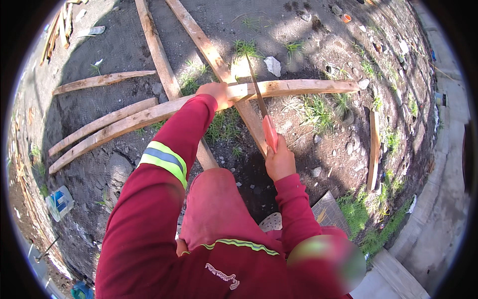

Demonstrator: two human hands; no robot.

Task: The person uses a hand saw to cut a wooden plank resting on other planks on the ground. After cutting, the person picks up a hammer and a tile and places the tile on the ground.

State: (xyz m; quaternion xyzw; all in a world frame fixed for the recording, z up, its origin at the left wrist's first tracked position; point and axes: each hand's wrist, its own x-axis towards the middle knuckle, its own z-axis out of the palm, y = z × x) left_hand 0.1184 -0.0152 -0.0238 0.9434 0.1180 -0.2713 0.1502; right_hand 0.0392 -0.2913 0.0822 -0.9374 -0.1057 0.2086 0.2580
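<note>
My right hand (280, 160) is closed round the orange-red handle of a handsaw (260, 102). Its narrow blade points away from me and crosses a long wooden beam (308, 87) just right of the middle. My left hand (215, 94) grips that same beam a little left of the blade. The beam lies crosswise over two other timbers: one board (204, 42) slants under it near the saw, and another board (158, 52) runs under it farther left. My knee is bent close below the left hand.
Shorter wood pieces (104, 82) lie on the dirt at left, and another piece (373, 149) at right. A clear plastic container (59, 203) sits at lower left. Stones (272, 66) and grass tufts (318, 114) dot the ground. A concrete strip (438, 189) borders the right side.
</note>
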